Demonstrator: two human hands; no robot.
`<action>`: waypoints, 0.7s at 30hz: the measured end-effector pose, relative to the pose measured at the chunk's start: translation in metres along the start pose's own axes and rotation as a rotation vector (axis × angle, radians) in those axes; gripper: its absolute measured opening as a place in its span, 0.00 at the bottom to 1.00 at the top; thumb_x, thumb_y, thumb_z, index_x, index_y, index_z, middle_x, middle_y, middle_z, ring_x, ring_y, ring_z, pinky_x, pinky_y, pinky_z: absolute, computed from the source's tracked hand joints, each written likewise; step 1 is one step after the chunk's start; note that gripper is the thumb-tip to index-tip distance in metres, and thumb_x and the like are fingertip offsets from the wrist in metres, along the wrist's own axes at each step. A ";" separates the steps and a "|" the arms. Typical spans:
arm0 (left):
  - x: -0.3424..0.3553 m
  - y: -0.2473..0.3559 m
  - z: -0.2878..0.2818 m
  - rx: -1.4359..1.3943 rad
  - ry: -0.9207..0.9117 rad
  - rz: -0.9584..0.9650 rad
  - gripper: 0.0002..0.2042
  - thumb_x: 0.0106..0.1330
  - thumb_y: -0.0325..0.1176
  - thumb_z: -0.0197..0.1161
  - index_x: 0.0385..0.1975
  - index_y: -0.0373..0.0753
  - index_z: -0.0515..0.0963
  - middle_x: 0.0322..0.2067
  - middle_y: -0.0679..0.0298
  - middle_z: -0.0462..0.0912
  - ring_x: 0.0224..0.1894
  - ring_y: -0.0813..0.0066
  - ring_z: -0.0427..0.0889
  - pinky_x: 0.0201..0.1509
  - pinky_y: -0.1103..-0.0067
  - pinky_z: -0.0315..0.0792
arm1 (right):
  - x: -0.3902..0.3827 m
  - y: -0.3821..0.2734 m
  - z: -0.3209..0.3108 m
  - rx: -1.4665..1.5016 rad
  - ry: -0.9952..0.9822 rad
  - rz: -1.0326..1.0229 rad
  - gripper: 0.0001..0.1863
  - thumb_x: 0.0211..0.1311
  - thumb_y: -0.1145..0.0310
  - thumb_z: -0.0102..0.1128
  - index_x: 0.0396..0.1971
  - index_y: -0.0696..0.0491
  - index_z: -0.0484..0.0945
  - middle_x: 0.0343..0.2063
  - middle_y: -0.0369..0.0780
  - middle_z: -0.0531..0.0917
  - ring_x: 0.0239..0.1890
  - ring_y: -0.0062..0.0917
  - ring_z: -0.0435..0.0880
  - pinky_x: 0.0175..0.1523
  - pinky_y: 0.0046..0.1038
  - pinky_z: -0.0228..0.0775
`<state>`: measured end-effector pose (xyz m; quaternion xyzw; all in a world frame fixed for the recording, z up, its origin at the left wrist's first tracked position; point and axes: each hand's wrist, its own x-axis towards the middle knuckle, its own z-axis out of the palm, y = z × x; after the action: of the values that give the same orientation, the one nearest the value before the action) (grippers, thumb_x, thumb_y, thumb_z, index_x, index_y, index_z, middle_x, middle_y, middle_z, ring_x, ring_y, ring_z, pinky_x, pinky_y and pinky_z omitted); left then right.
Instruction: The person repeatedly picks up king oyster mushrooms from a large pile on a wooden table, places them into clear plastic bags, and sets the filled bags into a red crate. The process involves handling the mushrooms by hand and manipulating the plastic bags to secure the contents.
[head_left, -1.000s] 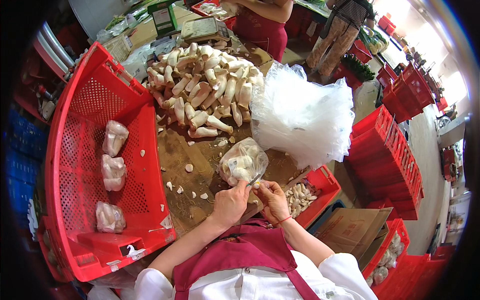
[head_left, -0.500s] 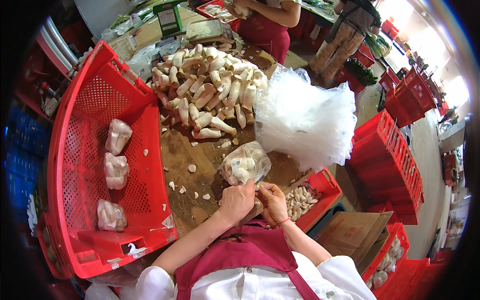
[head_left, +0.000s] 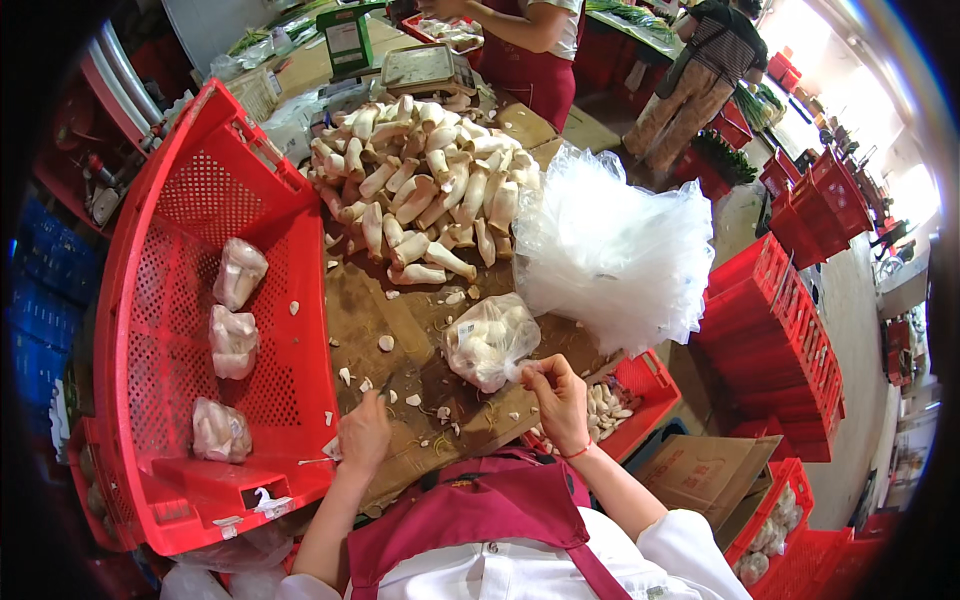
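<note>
A clear plastic bag of king oyster mushrooms (head_left: 488,338) rests on the brown tabletop in front of me. My right hand (head_left: 560,397) pinches the gathered neck of this bag at its near right corner. Further left, my left hand (head_left: 363,432) is closed over the table beside the red crate. Something thin and dark shows at its fingertips, too small to name. Beyond the bag lies a large heap of loose king oyster mushrooms (head_left: 425,190). A thick stack of clear plastic bags (head_left: 615,250) sits right of the heap.
The red crate (head_left: 312,400) at left holds three bagged mushroom packs (head_left: 222,430). A lower red bin with small mushroom pieces (head_left: 650,385) stands at right, near a cardboard box (head_left: 705,475). A scale (head_left: 418,66) stands behind the heap; two other people work beyond.
My left hand has left the bag's neck and moved left to the table beside the crate. My right hand now holds the neck alone, slightly further right.
</note>
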<state>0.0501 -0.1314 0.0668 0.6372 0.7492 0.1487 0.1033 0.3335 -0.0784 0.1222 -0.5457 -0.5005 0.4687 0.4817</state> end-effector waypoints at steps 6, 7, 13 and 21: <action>0.022 0.041 -0.025 -0.178 0.102 0.289 0.19 0.58 0.36 0.65 0.48 0.38 0.75 0.42 0.58 0.74 0.47 0.59 0.71 0.52 0.68 0.65 | 0.023 -0.007 0.010 0.133 -0.016 -0.024 0.06 0.64 0.73 0.58 0.31 0.59 0.73 0.24 0.34 0.79 0.29 0.12 0.76 0.36 0.17 0.70; 0.029 0.067 -0.031 -0.255 0.134 0.346 0.21 0.56 0.38 0.67 0.48 0.38 0.75 0.40 0.58 0.74 0.46 0.58 0.72 0.51 0.68 0.66 | 0.026 -0.008 0.014 0.170 -0.041 -0.016 0.05 0.65 0.73 0.57 0.31 0.59 0.73 0.26 0.33 0.79 0.30 0.12 0.76 0.36 0.17 0.70; 0.065 0.109 -0.004 -0.287 0.173 0.513 0.19 0.51 0.35 0.67 0.44 0.37 0.77 0.42 0.59 0.76 0.47 0.58 0.72 0.51 0.68 0.67 | 0.034 -0.008 0.031 0.182 -0.232 -0.017 0.06 0.64 0.72 0.59 0.36 0.59 0.76 0.24 0.34 0.80 0.28 0.12 0.76 0.33 0.18 0.69; 0.073 0.114 0.005 -0.510 0.112 0.557 0.12 0.45 0.20 0.57 0.31 0.36 0.79 0.35 0.56 0.79 0.43 0.52 0.74 0.50 0.65 0.68 | 0.070 0.024 0.003 -0.748 -0.352 -0.597 0.20 0.41 0.73 0.63 0.40 0.52 0.76 0.38 0.41 0.76 0.41 0.39 0.74 0.48 0.38 0.65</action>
<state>0.1453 -0.0426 0.1047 0.7611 0.4906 0.3875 0.1729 0.3367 -0.0089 0.0961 -0.4268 -0.8418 0.1839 0.2747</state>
